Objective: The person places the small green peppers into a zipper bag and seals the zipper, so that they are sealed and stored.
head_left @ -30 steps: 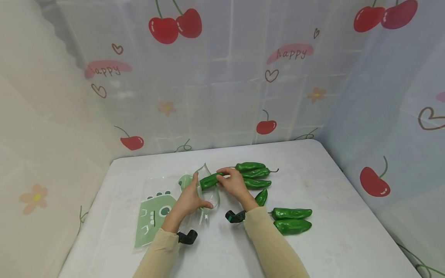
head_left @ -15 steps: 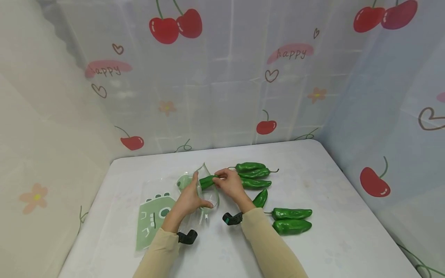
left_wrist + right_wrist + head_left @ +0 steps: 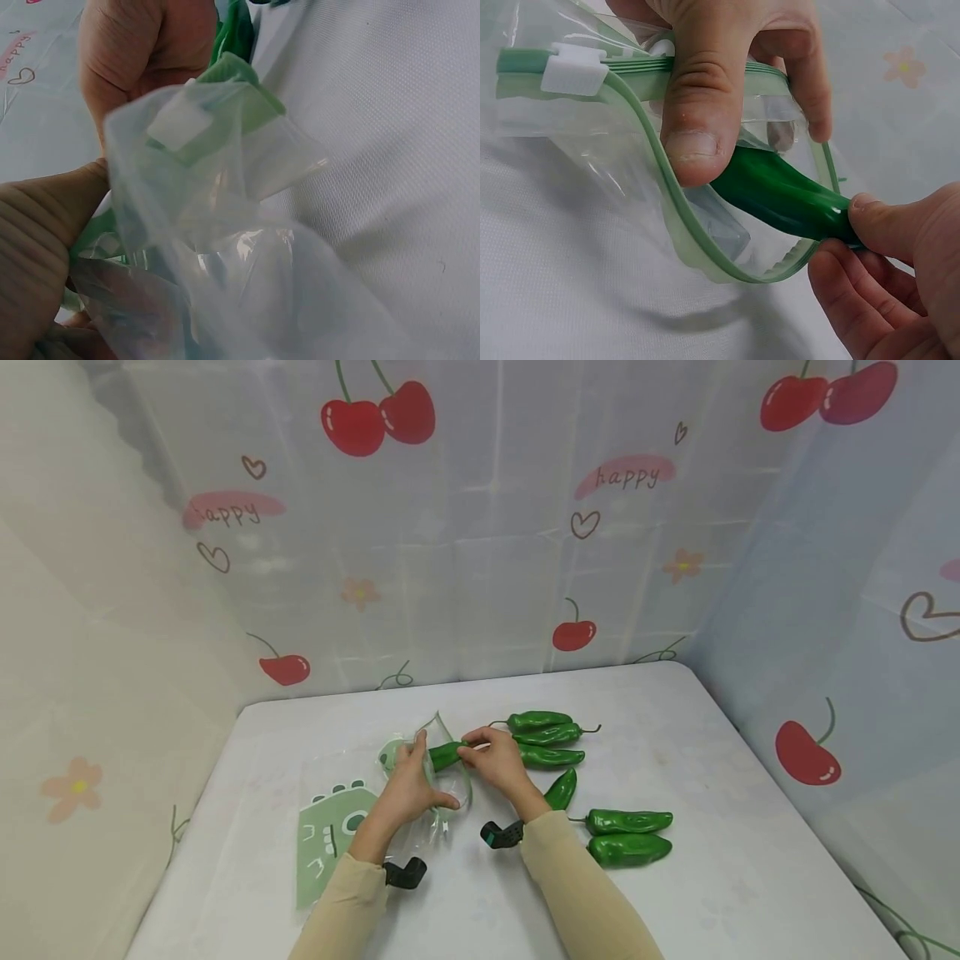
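Note:
A green pepper (image 3: pixel 780 195) lies partly inside the mouth of a clear zip bag (image 3: pixel 682 217) with a green rim and a white slider (image 3: pixel 575 69). My right hand (image 3: pixel 498 760) pinches the pepper's outer end between thumb and fingers. At the bag's mouth, my left hand (image 3: pixel 408 785) has thumb and fingers spread apart, stretching the opening; the thumb crosses the green rim in the right wrist view. Clear plastic (image 3: pixel 262 285) fills much of the left wrist view. The pepper's inner end is hidden behind the left hand.
Flat on the table, left of the hands, lies a bag with a green one-eyed cartoon print (image 3: pixel 330 843). Several green peppers (image 3: pixel 540 720) sit behind and beside the right hand, and two more (image 3: pixel 630 850) lie right of the right forearm. Printed curtains (image 3: pixel 495 527) surround the table.
My right hand has shifted slightly left with the pepper, and less of the pepper shows outside the bag. The left hand stays nearly in place.

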Demonstrator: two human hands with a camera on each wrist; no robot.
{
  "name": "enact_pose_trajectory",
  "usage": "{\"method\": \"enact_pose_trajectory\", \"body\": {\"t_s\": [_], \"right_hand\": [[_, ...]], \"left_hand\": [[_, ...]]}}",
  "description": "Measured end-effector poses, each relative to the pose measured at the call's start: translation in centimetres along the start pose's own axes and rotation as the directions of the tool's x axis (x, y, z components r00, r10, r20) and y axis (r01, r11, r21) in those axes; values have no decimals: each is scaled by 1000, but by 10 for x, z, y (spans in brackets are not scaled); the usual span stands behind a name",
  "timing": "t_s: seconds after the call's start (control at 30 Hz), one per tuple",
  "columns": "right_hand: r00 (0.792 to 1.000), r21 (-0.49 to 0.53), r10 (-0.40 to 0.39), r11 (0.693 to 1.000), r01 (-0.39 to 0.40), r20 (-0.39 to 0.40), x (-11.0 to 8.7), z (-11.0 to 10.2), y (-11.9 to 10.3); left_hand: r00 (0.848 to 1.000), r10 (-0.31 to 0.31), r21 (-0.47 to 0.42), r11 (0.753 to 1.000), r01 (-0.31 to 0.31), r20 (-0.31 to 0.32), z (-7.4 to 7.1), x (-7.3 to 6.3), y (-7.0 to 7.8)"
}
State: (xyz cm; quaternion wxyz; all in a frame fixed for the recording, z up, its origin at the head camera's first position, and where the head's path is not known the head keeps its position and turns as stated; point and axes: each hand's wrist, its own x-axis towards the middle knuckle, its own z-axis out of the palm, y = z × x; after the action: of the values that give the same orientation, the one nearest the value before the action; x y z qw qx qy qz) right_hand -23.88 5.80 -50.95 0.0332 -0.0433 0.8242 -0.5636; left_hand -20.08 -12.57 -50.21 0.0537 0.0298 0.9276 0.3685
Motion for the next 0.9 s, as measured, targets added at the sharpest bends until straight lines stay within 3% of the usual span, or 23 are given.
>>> {"method": "enact_pose_trajectory", "body": {"t_s": [0.33,0.9], "right_hand": [[1000,-27,-2,1000,2,-6,1,1,-1],[999,-69,-38,997,38,-2,2,10,-4]], "left_hand": [[999,34,2,999,-34,-18,0,1,-1],[993,110,-54,993,-108,31,-3,0,-2]]}}
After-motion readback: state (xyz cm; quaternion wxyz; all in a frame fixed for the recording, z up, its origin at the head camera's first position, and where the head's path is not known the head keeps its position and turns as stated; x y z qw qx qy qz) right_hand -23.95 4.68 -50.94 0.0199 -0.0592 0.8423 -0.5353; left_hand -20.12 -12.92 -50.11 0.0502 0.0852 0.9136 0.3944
